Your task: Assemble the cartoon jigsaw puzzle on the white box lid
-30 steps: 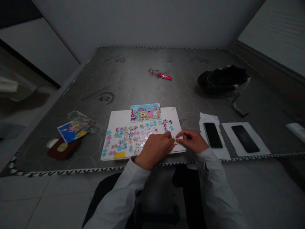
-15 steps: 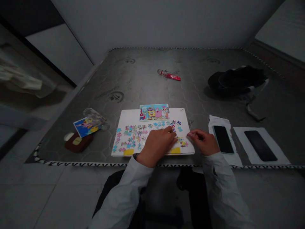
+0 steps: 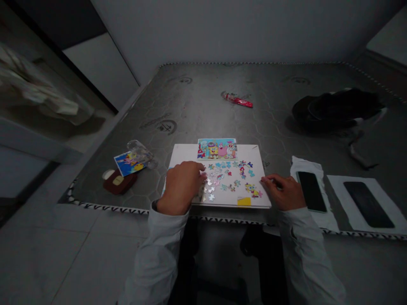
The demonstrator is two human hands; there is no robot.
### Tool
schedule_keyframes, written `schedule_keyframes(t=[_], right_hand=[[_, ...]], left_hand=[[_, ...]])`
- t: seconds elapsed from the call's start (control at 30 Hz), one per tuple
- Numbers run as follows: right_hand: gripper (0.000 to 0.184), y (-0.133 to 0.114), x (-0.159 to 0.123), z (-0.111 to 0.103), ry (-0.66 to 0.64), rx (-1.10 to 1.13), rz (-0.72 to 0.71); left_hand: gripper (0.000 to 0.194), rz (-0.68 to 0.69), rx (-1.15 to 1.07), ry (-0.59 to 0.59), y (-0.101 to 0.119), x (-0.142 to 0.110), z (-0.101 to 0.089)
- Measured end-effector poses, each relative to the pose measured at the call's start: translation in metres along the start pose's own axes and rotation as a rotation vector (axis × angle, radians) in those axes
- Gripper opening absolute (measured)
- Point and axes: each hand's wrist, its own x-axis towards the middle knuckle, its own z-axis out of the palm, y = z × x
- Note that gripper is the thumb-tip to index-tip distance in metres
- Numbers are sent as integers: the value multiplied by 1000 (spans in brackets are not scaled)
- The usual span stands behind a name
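Note:
Loose jigsaw pieces (image 3: 219,176) lie scattered over a white board (image 3: 186,152). A few joined pieces (image 3: 252,189) near the board's right side show a yellow cartoon figure. A colourful picture card (image 3: 217,149) lies along the board's far edge. My left hand (image 3: 182,186) is over the board's left part, fingers bent and tips down among the pieces; it hides the pieces beneath, and what its fingertips hold does not show. Beside the board's right edge, my right hand (image 3: 284,191) has thumb and forefinger pinched together; anything between them is too small to make out.
Two phones, one (image 3: 311,191) and another (image 3: 369,204), lie on white sheets at right. A dark bag (image 3: 337,111) rests behind them. A red packet (image 3: 240,101) lies farther back. At left are a brown case (image 3: 119,183), a blue card (image 3: 129,164) and clear plastic (image 3: 140,150).
My left hand has moved left across the board, uncovering pieces in its middle. My right hand stays by the right edge. The whole view has shifted, so the table sits farther right.

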Motion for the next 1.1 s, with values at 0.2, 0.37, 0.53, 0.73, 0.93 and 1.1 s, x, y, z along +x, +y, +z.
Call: schedule_keyframes(t=[0.2, 0.37, 0.53, 0.73, 0.93, 1.1], right_hand=[[43, -3, 0, 0, 18, -41, -28], [41, 2, -2, 3, -1, -71, -41], [39, 4, -2, 7, 18, -90, -66], [43, -8, -4, 6, 51, -93, -67], [45, -11, -5, 7, 55, -118, -58], [43, -9, -3, 6, 8, -139, -87]], left_hand=[[27, -167, -23, -40, -25, -1, -3], [29, -239, -43, 12, -43, -13, -16], [27, -316, -14, 169, -55, -25, -28], [27, -306, -60, 102, -59, -21, -23], [22, -292, -66, 112, -61, -21, -23], [22, -302, -82, 155, -60, -20, -24]])
